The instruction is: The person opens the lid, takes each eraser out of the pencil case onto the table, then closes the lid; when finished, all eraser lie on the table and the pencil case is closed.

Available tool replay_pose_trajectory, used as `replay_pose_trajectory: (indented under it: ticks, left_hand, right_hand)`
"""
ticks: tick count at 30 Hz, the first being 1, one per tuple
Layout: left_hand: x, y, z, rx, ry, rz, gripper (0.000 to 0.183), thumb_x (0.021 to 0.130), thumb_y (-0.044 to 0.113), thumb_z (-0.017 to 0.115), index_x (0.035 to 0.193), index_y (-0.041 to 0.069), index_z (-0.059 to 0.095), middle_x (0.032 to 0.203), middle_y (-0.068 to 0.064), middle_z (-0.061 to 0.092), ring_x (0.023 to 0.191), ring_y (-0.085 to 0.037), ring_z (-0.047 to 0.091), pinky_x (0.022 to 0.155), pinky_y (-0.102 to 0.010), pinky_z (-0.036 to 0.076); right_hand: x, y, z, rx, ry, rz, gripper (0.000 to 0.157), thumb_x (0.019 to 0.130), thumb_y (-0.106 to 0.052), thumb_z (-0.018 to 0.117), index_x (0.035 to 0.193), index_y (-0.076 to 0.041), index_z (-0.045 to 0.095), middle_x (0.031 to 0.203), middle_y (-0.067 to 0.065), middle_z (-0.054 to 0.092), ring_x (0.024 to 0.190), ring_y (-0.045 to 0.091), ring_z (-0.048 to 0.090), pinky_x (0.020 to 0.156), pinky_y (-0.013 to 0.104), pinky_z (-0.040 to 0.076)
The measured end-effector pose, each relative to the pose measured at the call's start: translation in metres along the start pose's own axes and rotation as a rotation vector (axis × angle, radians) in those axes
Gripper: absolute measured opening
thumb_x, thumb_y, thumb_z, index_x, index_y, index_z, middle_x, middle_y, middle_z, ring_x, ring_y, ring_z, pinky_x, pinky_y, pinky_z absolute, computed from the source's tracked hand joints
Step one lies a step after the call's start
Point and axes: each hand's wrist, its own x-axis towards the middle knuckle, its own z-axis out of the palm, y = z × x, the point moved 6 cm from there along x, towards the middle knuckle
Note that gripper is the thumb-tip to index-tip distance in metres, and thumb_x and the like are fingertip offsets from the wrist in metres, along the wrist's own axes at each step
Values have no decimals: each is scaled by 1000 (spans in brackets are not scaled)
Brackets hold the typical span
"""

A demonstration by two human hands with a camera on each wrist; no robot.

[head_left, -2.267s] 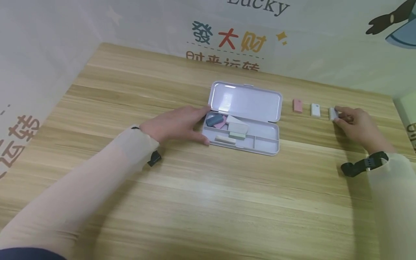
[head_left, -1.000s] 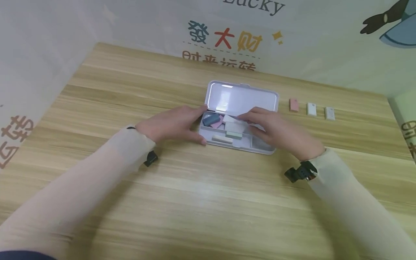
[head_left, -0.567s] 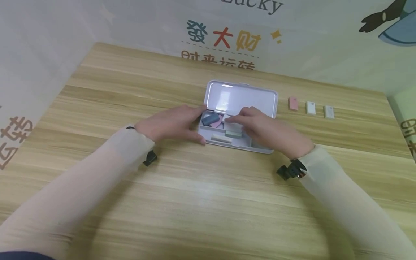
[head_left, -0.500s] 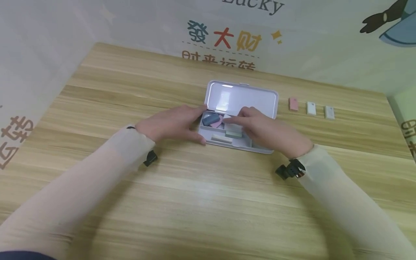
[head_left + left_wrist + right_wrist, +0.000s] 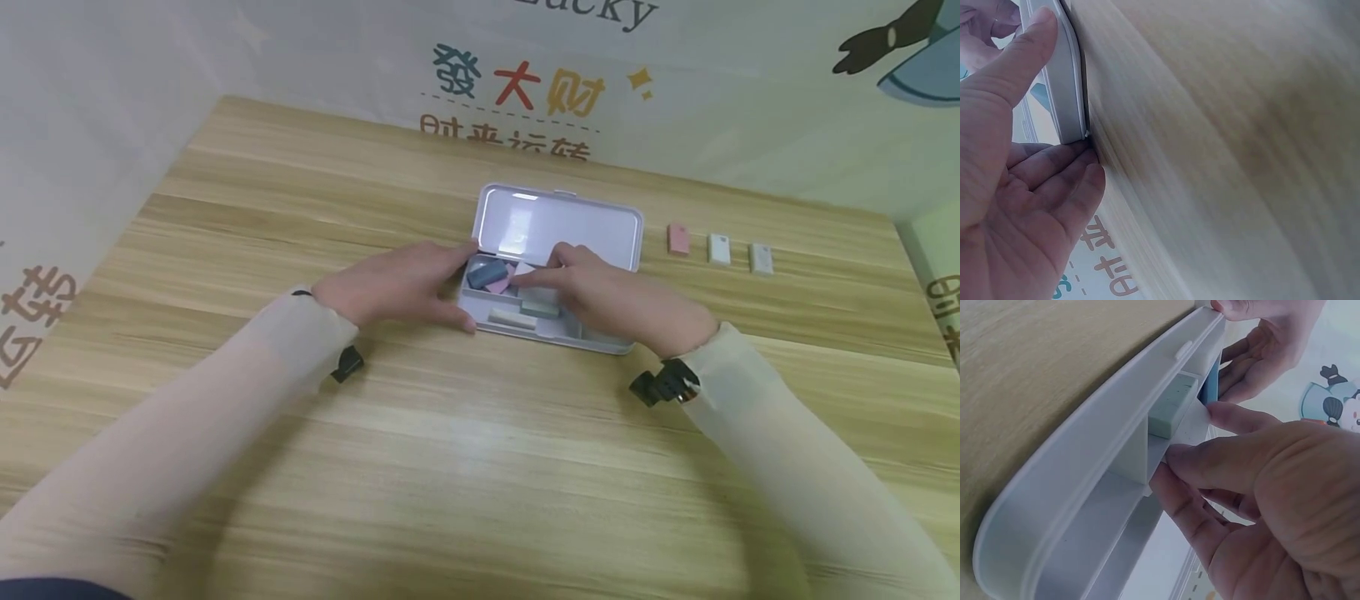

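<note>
A pale lilac pencil case point(image 5: 570, 223) lies with its lid laid back. My left hand point(image 5: 397, 285) holds its left end, thumb on the front wall and fingers at the hinge side, as the left wrist view shows. Inside are a blue-grey eraser point(image 5: 487, 273), a pink eraser point(image 5: 497, 286), a green eraser point(image 5: 1172, 406), a white stick-shaped eraser point(image 5: 512, 319) and white pieces. My right hand point(image 5: 611, 296) reaches into the case and pinches a white eraser point(image 5: 1192, 427) between thumb and fingers, its index finger stretched toward the pink one. My fingers partly hide that white eraser.
Right of the case, a pink eraser point(image 5: 678, 239), a white eraser point(image 5: 718, 249) and a greyish-white eraser point(image 5: 761, 258) lie in a row on the wooden table point(image 5: 465, 467). A printed curtain point(image 5: 337, 67) hangs along the table's back edge.
My right hand has left the greyish-white eraser at the row's right end and moved left into the case, onto a white eraser. My left hand has stayed on the case.
</note>
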Motion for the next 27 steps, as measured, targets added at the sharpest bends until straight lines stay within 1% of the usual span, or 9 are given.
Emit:
replay_pose_trajectory:
  ticks: [7, 11, 14, 18, 21, 24, 27]
  left_hand:
    - [0, 0, 0, 4, -4, -2, 101, 84, 45, 87, 162, 10, 33, 149, -9, 60, 134, -22, 59, 124, -44, 42]
    - [0, 0, 0, -1, -2, -1, 101, 83, 45, 88, 162, 11, 33, 149, -9, 60, 134, -22, 59, 124, -44, 42]
    - [-1, -1, 0, -3, -1, -1, 100, 83, 45, 88, 161, 12, 34, 148, -8, 61, 132, -21, 59, 124, -44, 42]
    - [-1, -1, 0, -5, -2, -8, 101, 83, 45, 88, 162, 11, 34, 146, -8, 62, 131, -21, 60, 123, -44, 42]
    - [-1, -2, 0, -3, -3, -14, 101, 83, 45, 88, 162, 10, 34, 145, -8, 63, 130, -21, 60, 123, -44, 42]
    - [-1, -1, 0, 3, -2, -16, 100, 84, 45, 88, 161, 10, 34, 144, -8, 63, 128, -21, 60, 123, -43, 43]
    - [-1, -1, 0, 7, 0, -15, 99, 84, 45, 87, 161, 11, 35, 142, -7, 64, 126, -20, 60, 122, -43, 43]
  right_hand:
    - [1, 1, -2, 17, -14, 31, 58, 98, 9, 53, 147, -21, 62, 111, 17, 65, 100, 29, 59, 92, 45, 56]
    - [0, 3, -2, 38, 3, 26, 55, 99, 8, 55, 146, -17, 62, 110, 17, 66, 100, 29, 60, 94, 46, 56]
    - [-2, 5, -2, 54, 18, 35, 52, 99, 6, 58, 147, -14, 60, 114, 16, 67, 104, 29, 61, 98, 47, 56]
    - [-5, 9, -1, 73, 33, 51, 52, 100, 3, 62, 149, -11, 56, 118, 16, 67, 106, 28, 62, 98, 46, 57]
    - [-9, 10, -1, 88, 49, 49, 53, 100, 0, 63, 151, -10, 53, 119, 15, 67, 104, 26, 62, 95, 45, 57]
    - [-12, 13, -1, 110, 85, 41, 53, 100, -1, 65, 151, -8, 53, 119, 17, 67, 106, 28, 63, 95, 46, 58]
    - [-16, 19, -1, 158, 121, 60, 54, 100, -1, 65, 152, -7, 52, 119, 17, 67, 109, 29, 64, 98, 47, 58]
